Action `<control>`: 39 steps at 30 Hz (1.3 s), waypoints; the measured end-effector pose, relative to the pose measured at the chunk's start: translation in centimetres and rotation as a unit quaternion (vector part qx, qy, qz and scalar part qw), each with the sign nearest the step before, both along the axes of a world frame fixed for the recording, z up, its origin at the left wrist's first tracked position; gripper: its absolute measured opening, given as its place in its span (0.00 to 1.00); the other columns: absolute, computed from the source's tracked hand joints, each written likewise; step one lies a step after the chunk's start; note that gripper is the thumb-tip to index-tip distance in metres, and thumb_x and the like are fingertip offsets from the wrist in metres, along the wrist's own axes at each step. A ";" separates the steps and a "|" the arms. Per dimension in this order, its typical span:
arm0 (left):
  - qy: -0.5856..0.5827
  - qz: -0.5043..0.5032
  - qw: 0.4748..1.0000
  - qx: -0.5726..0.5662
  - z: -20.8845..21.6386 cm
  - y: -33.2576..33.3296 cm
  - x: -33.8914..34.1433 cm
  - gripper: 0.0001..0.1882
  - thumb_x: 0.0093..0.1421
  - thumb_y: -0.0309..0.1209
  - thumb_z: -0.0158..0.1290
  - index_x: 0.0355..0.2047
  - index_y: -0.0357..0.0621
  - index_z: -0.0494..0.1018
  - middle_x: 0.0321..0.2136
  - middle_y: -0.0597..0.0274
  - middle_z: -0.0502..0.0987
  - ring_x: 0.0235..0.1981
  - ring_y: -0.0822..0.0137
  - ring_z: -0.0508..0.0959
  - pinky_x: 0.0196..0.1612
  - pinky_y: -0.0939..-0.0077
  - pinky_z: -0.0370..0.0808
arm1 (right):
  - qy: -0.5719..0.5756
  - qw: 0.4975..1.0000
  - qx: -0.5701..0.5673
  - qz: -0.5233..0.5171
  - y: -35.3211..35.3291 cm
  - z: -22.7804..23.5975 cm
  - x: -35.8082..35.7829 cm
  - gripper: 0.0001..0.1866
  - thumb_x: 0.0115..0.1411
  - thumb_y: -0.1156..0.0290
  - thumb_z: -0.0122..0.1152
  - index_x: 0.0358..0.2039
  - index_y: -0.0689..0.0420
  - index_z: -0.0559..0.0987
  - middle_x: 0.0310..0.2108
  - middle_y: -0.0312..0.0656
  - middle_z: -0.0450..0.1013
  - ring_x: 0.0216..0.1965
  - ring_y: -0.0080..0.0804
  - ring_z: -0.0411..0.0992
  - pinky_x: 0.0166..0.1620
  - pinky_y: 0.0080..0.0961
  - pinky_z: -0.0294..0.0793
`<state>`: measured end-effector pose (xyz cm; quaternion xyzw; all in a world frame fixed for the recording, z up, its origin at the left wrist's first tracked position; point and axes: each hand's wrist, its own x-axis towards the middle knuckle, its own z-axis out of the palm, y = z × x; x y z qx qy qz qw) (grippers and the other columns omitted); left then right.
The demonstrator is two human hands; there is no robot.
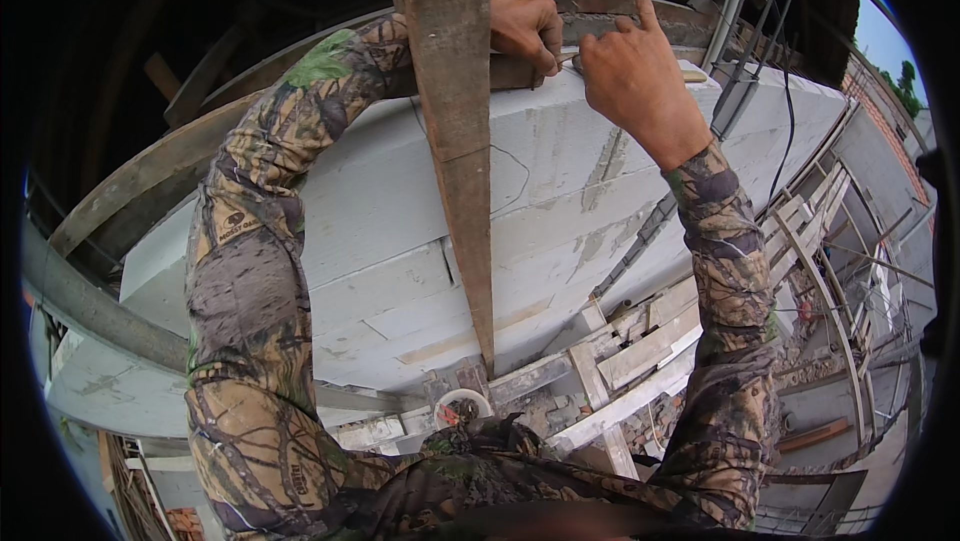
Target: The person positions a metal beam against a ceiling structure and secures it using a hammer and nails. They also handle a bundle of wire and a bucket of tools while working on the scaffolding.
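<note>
Both my hands meet at the top of a white block wall (380, 181), beside a horizontal timber (515, 73). My left hand (525, 29) reaches behind an upright wooden plank (450, 111), its fingers curled closed. To its right, my right hand (640, 81) pinches with the fingertips while one finger points up. A short, thin, light strand seems to run between the two sets of fingertips, too small to name. The upright plank stands in front of the wall and hides my left wrist.
Curved-looking timbers (150, 176) run along the wall's top at the left. Pipes and dark cables (735, 91) rise at the right. Below, a wooden scaffold (640, 351) and a round white bucket rim (463, 399) show. Rubble and poles lie at the lower right.
</note>
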<state>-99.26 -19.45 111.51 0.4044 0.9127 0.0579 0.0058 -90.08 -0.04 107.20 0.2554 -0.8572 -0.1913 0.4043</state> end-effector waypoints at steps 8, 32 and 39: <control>0.014 -0.027 1.000 0.001 -0.2 -0.3 -0.6 0.14 0.52 0.36 0.67 0.33 0.39 0.85 0.33 0.57 0.83 0.36 0.65 0.82 0.43 0.66 0.76 | -0.005 0.996 0.084 -0.011 -1.6 0.4 0.3 0.10 0.59 0.65 0.60 0.30 0.53 0.87 0.26 0.43 0.81 0.36 0.44 0.81 0.65 0.57 0.61; -0.004 -0.001 0.999 0.034 -0.6 -1.4 0.0 0.20 0.50 0.38 0.73 0.39 0.36 0.85 0.37 0.54 0.84 0.39 0.64 0.84 0.46 0.72 0.79 | -0.165 0.919 -0.307 0.182 0.5 -3.3 -5.0 0.12 0.60 0.66 0.63 0.35 0.61 0.87 0.29 0.54 0.81 0.32 0.52 0.79 0.41 0.41 0.77; 0.040 -0.012 0.998 0.038 -1.8 -1.5 -0.5 0.19 0.50 0.38 0.73 0.37 0.38 0.86 0.34 0.56 0.83 0.36 0.65 0.83 0.42 0.71 0.79 | -0.158 0.916 -0.309 0.201 0.9 -3.9 -5.0 0.09 0.60 0.70 0.62 0.36 0.59 0.86 0.31 0.52 0.81 0.33 0.51 0.80 0.41 0.41 0.77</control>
